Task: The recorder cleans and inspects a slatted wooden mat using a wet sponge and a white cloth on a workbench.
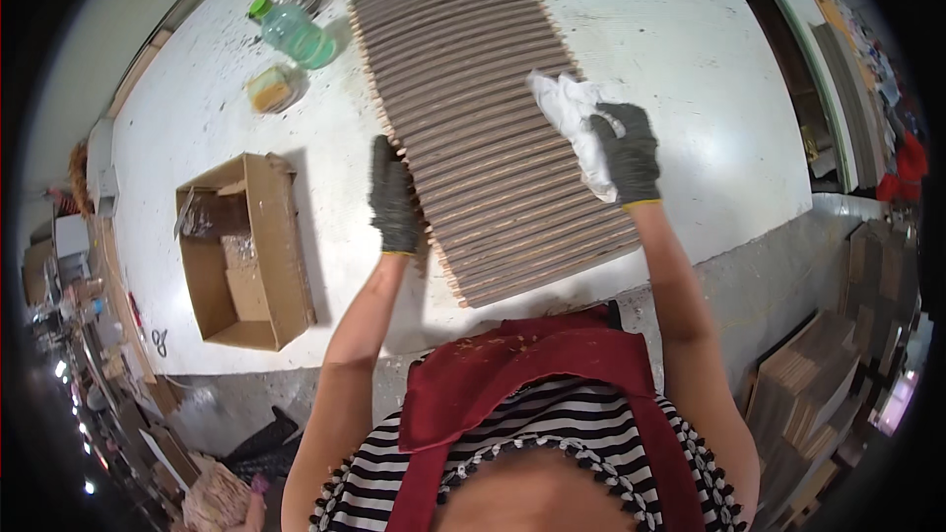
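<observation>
A long row of brown wood-grain strips (493, 128), packed side by side, lies across the white table. My right hand (629, 153), in a dark glove with a yellow cuff, is closed on a crumpled white cloth (574, 128) at the row's right edge. Part of the cloth rests over the strips' ends. On the opposite side, my left hand (392, 199), gloved the same way, lies along the left ends of the strips. Its fingers are stretched out and it holds nothing; its inner side is partly hidden.
An open cardboard box (281, 256) with clear plastic inside stands on the white table (709, 89) at left. Beyond it are a yellow sponge-like block (270, 91) and a green-capped bottle (296, 34). Scissors (160, 341) lie near the left edge. Stacked boards (803, 384) stand at lower right.
</observation>
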The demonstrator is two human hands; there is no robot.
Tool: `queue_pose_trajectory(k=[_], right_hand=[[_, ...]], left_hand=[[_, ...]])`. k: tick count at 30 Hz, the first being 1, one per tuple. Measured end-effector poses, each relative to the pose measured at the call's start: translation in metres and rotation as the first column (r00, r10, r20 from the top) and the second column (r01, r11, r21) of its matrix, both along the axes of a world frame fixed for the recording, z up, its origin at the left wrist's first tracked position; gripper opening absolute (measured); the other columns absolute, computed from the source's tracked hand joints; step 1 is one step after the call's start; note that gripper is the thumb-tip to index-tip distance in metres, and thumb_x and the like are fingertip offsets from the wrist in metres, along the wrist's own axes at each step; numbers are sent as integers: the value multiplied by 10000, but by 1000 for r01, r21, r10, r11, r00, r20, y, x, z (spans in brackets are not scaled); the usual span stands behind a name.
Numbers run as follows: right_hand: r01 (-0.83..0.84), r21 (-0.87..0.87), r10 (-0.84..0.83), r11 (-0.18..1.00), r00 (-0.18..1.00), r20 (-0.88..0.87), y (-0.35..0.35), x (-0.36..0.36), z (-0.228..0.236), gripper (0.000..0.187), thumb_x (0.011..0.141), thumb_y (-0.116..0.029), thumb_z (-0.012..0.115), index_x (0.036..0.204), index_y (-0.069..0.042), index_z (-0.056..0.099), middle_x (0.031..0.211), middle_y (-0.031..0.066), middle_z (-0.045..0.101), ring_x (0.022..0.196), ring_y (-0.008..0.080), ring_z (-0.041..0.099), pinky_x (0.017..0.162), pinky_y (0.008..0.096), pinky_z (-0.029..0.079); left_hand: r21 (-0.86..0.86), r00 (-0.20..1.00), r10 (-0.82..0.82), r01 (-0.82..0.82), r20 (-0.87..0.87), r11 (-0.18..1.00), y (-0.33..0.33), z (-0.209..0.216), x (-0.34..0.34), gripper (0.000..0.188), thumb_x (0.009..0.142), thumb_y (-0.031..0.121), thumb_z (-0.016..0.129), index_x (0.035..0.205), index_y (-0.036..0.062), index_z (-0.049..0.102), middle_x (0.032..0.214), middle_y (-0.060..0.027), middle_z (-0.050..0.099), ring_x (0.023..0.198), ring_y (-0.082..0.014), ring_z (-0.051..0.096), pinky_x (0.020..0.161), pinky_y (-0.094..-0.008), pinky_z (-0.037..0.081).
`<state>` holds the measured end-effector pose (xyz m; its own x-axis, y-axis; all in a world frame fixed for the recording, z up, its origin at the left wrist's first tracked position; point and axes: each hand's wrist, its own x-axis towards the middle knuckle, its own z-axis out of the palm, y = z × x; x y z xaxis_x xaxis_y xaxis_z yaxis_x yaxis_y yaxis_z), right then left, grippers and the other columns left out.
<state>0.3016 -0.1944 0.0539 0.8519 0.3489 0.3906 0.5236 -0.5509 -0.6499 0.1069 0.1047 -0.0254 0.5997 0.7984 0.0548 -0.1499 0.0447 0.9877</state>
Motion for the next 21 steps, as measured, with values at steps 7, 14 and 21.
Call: queue_pose_trajectory(k=[7, 14, 21], right_hand=[[159, -492, 113, 856, 872, 477, 41, -29, -65, 313, 936, -235, 519, 1164, -46, 623, 1218, 186, 580, 1156, 378, 530, 1018, 515, 395], [-470, -186, 471, 863, 881, -45, 189, -154, -18, 336, 918, -314, 553, 1131, -83, 669, 1171, 172, 614, 1103, 339, 561, 1002, 444, 411], [-125, 265, 221, 956, 901, -372, 82, -113, 68, 361, 863, -294, 715, 1124, -52, 653, 1081, 105, 641, 1007, 255, 619, 938, 364, 482]], left_hand=[[-31, 997, -32, 30, -63, 999, -11, -21, -18, 512, 999, 179, 494, 1450, -13, 344, 1433, -119, 444, 1297, -214, 436, 1099, -349, 348], [-40, 981, -167, 163, -97, 986, -17, -28, -16, 522, 998, 177, 478, 1455, -16, 316, 1418, -120, 443, 1313, -223, 410, 1104, -349, 331], [-64, 969, -210, 203, -126, 977, -7, -42, -40, 530, 997, 176, 464, 1459, -19, 293, 1405, -121, 442, 1327, -232, 388, 1108, -349, 317]])
